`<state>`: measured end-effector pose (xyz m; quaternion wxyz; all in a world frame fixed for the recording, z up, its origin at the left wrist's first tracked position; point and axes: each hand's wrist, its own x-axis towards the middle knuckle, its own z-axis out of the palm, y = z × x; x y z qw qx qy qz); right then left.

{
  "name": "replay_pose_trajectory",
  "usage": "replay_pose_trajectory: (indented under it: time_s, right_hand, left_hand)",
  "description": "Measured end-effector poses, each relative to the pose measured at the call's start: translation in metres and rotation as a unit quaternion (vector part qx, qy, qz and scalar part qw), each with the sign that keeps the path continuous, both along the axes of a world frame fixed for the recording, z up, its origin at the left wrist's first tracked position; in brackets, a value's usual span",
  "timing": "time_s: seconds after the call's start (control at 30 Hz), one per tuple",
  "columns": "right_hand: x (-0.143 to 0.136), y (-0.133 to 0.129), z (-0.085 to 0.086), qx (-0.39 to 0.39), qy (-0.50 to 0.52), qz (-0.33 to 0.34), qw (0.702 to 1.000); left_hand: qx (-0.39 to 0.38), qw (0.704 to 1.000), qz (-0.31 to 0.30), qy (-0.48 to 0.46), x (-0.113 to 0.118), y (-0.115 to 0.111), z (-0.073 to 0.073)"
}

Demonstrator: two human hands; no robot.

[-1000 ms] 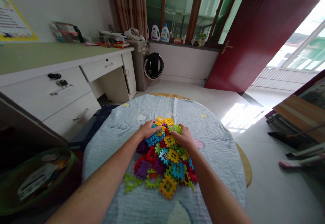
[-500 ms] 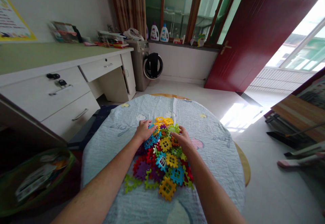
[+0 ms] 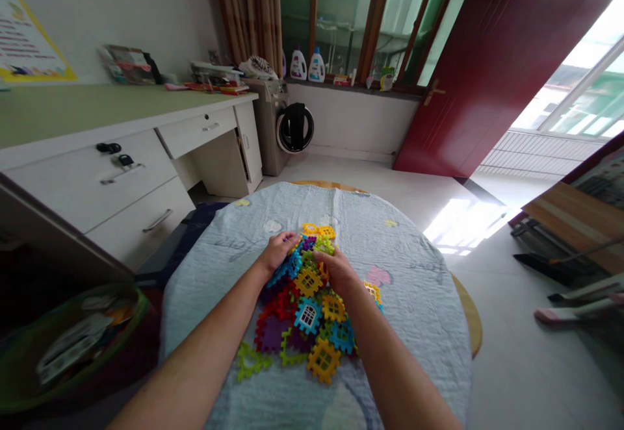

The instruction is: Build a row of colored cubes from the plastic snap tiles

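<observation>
A heap of interlocking plastic building pieces with toothed edges lies on a cloth-covered round table (image 3: 414, 287). My left hand (image 3: 279, 253) is at the heap's far left, its fingers closed around a yellow piece (image 3: 294, 247). Just below it tilt some blue pieces (image 3: 292, 265). On the far right side my right hand (image 3: 338, 271) has its thumb and fingers closed at the pieces there, by a light-green piece (image 3: 324, 244); part of its grip is hidden. Nearer me lie a blue window piece (image 3: 307, 315), a purple piece (image 3: 272, 334) and a yellow window piece (image 3: 324, 361).
A green-rimmed bin (image 3: 141, 306) stands left of the table, below a white desk (image 3: 131, 164). Beyond are a washing machine (image 3: 268, 125) with its door ajar and a red door (image 3: 453, 79). A wooden shelf (image 3: 575, 222) is at the right.
Both hands have closed in on the pieces, my right hand moving left. The upper heap has shifted left, and yellow and blue pieces now show right of my right forearm.
</observation>
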<state>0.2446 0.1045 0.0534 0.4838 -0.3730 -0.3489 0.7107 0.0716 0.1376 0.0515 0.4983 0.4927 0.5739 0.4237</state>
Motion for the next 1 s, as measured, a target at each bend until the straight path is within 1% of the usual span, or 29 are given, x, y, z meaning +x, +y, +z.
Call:
replay_pose_trajectory:
  time_s: [0.07,0.13,0.23,0.33,0.43,0.5,0.57,0.63,0.73,0.8,0.87,0.9,0.93,1.0]
  right_hand:
    - [-0.003,-0.002,0.004,0.01,0.026,0.007,1.0]
    - [-0.002,-0.004,0.008,0.022,0.045,0.009,0.999]
    - [0.007,-0.01,0.014,0.031,0.057,-0.018,0.998]
    - [0.026,-0.02,0.017,0.035,0.049,-0.049,0.997]
    - [0.051,-0.03,0.017,0.073,-0.014,-0.082,0.994]
    - [0.07,-0.037,0.015,0.098,-0.109,-0.106,0.983]
    - [0.09,-0.044,0.012,0.111,-0.239,-0.116,0.958]
    - [0.108,-0.054,0.008,0.117,-0.372,-0.107,0.914]
    - [0.128,-0.072,-0.001,0.143,-0.515,-0.046,0.844]
    - [0.132,-0.086,-0.007,0.161,-0.568,0.015,0.807]
    - [0.127,-0.098,-0.013,0.172,-0.598,0.065,0.78]
    - [0.121,-0.101,-0.015,0.178,-0.603,0.084,0.773]
    - [0.114,-0.104,-0.016,0.189,-0.601,0.096,0.771]
    - [0.096,-0.103,-0.017,0.221,-0.576,0.109,0.779]
  left_hand:
    - [-0.004,0.997,-0.02,-0.069,0.004,-0.005,0.007]
    - [0.008,0.994,-0.039,-0.099,0.011,-0.011,0.018]
    - [0.059,0.992,-0.08,-0.082,0.026,-0.023,0.035]
    - [0.098,0.981,-0.153,-0.066,0.042,-0.035,0.047]
    - [0.129,0.97,-0.205,-0.021,0.049,-0.046,0.051]
    - [0.16,0.963,-0.211,0.036,0.042,-0.055,0.049]
    - [0.182,0.957,-0.2,0.105,0.025,-0.067,0.044]
    - [0.194,0.948,-0.176,0.178,0.002,-0.083,0.034]
    - [0.192,0.923,-0.139,0.304,-0.033,-0.115,0.007]
    - [0.2,0.901,-0.142,0.359,-0.046,-0.136,-0.013]
    - [0.206,0.882,-0.149,0.398,-0.047,-0.152,-0.03]
    - [0.211,0.875,-0.143,0.412,-0.044,-0.157,-0.036]
    - [0.217,0.87,-0.134,0.422,-0.038,-0.16,-0.039]
    - [0.233,0.869,-0.121,0.421,-0.025,-0.159,-0.041]
